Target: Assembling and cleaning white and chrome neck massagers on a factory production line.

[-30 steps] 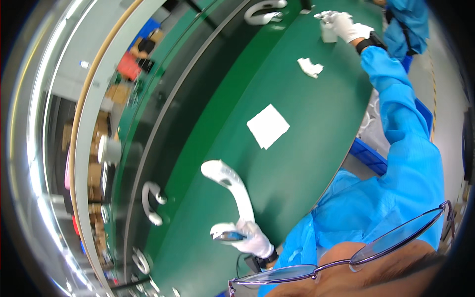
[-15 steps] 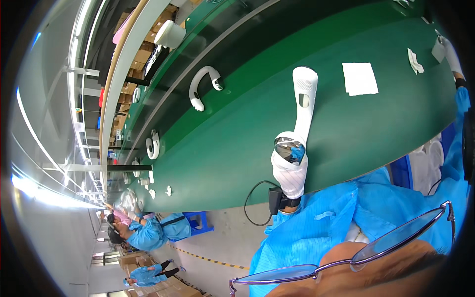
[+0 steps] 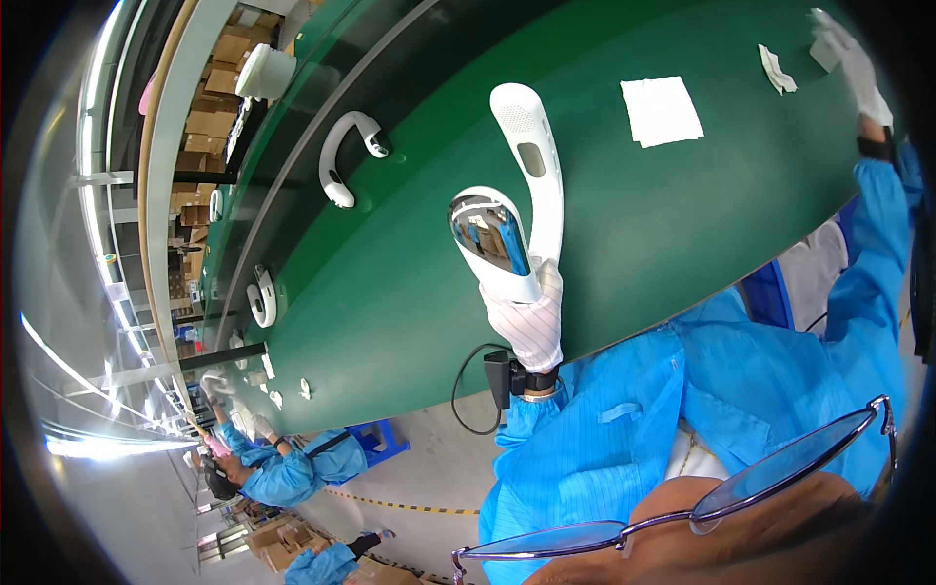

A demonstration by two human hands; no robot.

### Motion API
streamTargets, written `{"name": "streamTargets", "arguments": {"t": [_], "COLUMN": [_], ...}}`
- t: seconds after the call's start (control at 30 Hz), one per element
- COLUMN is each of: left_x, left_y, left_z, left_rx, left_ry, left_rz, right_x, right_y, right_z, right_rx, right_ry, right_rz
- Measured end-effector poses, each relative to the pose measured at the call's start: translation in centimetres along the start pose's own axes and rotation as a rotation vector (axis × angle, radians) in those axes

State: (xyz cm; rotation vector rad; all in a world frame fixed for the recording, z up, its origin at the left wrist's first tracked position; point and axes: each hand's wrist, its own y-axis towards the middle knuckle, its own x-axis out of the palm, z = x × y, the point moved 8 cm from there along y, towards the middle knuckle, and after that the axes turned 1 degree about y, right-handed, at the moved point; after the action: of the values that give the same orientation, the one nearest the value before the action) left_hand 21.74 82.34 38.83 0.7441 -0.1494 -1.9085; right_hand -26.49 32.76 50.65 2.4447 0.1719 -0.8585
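Observation:
My left hand [image 3: 526,317], in a white striped glove, is closed round a white curved neckband-shaped device [image 3: 546,200] above the green table. One end of the device has a glossy dark mirrored oval face; the other carries a perforated grille and a grey oval window. At the far right my right hand [image 3: 860,83], gloved in white and blurred, is at a small pale squarish object [image 3: 825,53]. Its fingers are smeared, so its grip on that object is unclear. Between my hands lie a white square cloth [image 3: 663,110] and a crumpled white piece [image 3: 776,70].
Similar white curved devices [image 3: 343,156] [image 3: 261,296] rest along the dark strip beyond the green tabletop [image 3: 409,312]. A white tub [image 3: 265,72] stands on the far side. A blue crate [image 3: 770,297] is beside me at right. Another person [image 3: 283,473] works at the table's left.
My left hand has turned the device, so its mirrored oval face shows more broadly. The right hand has come further into view with the pale object. The whole view has shifted.

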Motion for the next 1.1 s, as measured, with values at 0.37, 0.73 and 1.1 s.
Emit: {"name": "streamTargets", "arguments": {"t": [0.37,0.73,1.1], "left_x": [-0.6,-0.2,0.5], "left_y": [0.2,0.5,0.6], "left_z": [1.5,0.5,-0.2], "left_rx": [0.056,0.039,-0.03], "left_ry": [0.067,-0.005,-0.029], "left_rz": [0.058,0.064,0.033], "right_x": [31.2,37.0,36.5], "right_y": [-21.6,-22.1,-23.7], "right_z": [-29.1,-28.5,-34.5], "right_rx": [0.204,0.489,-0.894], "right_ry": [0.967,0.936,-0.322], "right_rz": [-1.07,-1.028,-0.59]}}
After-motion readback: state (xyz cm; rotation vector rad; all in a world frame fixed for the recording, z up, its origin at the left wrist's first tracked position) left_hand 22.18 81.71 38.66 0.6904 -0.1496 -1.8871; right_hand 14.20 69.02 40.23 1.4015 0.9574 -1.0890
